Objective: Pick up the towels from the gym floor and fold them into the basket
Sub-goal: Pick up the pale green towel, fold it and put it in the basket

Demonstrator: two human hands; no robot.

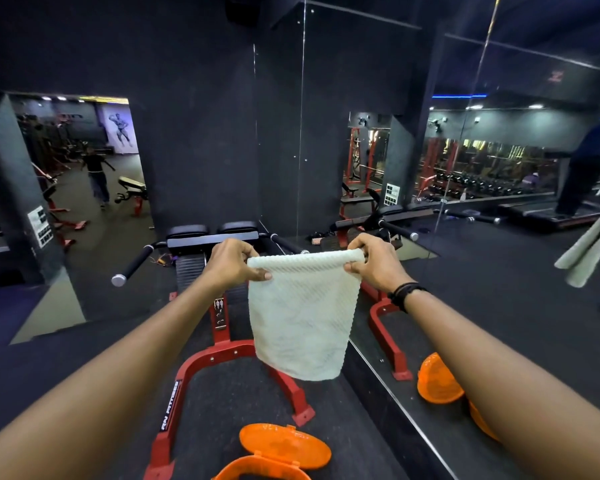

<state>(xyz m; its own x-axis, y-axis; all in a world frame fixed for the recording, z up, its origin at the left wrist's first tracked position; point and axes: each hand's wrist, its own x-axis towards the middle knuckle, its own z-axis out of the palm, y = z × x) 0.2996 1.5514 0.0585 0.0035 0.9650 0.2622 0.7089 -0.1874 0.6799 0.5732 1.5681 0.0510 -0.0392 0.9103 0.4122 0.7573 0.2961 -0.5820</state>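
Note:
A white textured towel (300, 317) hangs in the air in front of me, held up by its top edge. My left hand (232, 263) pinches the top left corner and my right hand (374, 261) pinches the top right corner. The cloth hangs down flat, its lower edge slanting to the right. Below, at the bottom edge of the view, sits an orange basket (260, 471) with its orange lid (284, 445) flipped open behind it. A second pale towel (589, 251) shows at the far right, in the mirror.
A red-framed gym machine (222, 362) with black pads and handles stands on the dark floor right under the towel. Mirror walls run ahead and along the right, reflecting the orange basket (437, 379), benches and dumbbell racks. A person stands far off at the left.

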